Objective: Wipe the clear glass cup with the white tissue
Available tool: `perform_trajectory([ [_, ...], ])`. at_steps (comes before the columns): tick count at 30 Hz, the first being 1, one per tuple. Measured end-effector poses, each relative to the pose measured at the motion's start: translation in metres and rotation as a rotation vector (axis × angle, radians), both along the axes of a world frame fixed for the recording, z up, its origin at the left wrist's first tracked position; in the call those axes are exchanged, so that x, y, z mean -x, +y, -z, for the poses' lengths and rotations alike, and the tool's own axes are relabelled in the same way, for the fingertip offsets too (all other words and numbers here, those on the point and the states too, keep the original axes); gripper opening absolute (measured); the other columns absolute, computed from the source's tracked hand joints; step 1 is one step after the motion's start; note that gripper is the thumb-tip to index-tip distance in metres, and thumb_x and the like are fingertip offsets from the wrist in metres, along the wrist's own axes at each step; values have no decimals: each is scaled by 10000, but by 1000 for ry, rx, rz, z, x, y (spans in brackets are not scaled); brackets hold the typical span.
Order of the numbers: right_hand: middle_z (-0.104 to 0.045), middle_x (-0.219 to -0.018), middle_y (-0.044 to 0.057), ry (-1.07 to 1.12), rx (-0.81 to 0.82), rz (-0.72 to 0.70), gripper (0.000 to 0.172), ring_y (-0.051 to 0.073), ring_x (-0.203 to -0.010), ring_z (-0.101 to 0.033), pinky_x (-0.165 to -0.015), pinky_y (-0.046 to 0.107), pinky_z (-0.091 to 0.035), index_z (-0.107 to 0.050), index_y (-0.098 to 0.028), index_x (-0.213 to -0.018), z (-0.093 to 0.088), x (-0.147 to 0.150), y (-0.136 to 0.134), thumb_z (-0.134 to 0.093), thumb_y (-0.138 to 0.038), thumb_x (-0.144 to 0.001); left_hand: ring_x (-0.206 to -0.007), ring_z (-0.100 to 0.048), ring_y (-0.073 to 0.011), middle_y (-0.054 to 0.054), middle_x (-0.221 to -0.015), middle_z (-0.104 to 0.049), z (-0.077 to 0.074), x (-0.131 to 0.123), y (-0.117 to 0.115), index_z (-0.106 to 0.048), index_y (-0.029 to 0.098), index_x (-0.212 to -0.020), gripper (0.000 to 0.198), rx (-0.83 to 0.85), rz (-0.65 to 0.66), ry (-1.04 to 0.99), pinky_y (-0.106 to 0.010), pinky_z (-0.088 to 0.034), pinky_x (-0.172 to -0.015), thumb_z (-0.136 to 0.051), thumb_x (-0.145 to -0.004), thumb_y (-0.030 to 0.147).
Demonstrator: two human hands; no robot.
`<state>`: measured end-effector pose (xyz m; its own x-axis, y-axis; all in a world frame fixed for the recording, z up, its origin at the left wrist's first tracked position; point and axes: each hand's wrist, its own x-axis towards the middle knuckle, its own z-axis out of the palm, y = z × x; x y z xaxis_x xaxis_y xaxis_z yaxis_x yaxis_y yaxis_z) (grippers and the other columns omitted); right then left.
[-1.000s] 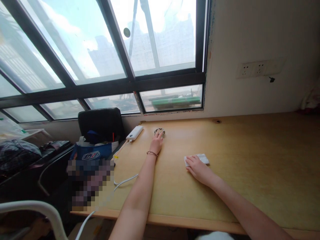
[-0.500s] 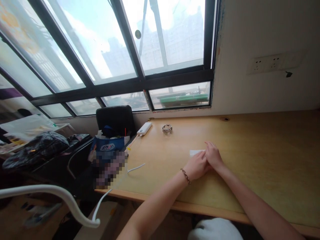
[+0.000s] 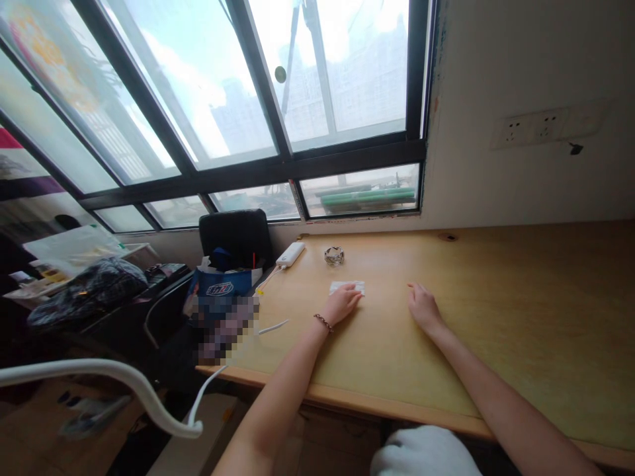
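My left hand (image 3: 341,304), with a bead bracelet at the wrist, lies flat on the wooden desk (image 3: 496,317), its fingertips pressing on a folded white tissue (image 3: 347,287). My right hand (image 3: 421,305) rests palm down on the desk to the right, fingers loosely spread, holding nothing. A small metal ring-shaped object (image 3: 334,255) sits beyond the tissue. A white power bank (image 3: 290,253) lies near the desk's far left corner.
A white cable (image 3: 272,326) runs off the desk's left edge. A black chair (image 3: 233,239) loaded with bags, one blue (image 3: 218,289), stands left of the desk. A large window (image 3: 297,99) is behind, and wall sockets (image 3: 536,124) are at the right.
My left hand left the metal object, met my right hand at the tissue, then slid the tissue leftward across the desk. My right hand let the tissue go and stayed in place.
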<state>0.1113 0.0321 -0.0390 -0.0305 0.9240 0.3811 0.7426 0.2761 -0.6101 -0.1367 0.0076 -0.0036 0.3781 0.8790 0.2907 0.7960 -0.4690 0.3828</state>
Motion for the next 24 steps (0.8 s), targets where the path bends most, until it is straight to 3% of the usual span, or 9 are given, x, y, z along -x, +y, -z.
perform_trajectory([
  [5,-593,-1019,172,-52,4,-10,349,239,-972,-529,-871,367,-379,-550,-56,-1052,1,1,-2,-341,-109,-777,-1055,-523,-195,-53,-1147,-571,4,36,10,-667,221,-937,337,-8,-132,-84,-316,-385,-934,-407,-824,402],
  [11,-598,-1001,167,-90,-12,-24,341,236,-960,-526,-870,364,-371,-554,-57,-1039,1,2,-3,-342,-110,-776,-1074,-513,-194,-49,-1129,-586,5,41,12,-673,228,-930,332,-2,-135,-113,-320,-376,-946,-427,-803,411],
  [24,-600,-995,164,-95,-11,-27,337,237,-954,-526,-880,365,-366,-560,-56,-1027,-1,2,-5,-349,-101,-768,-971,-568,-183,-62,-1030,-635,7,54,16,-688,189,-694,336,-39,-154,-178,-310,-422,-878,-426,-804,369],
])
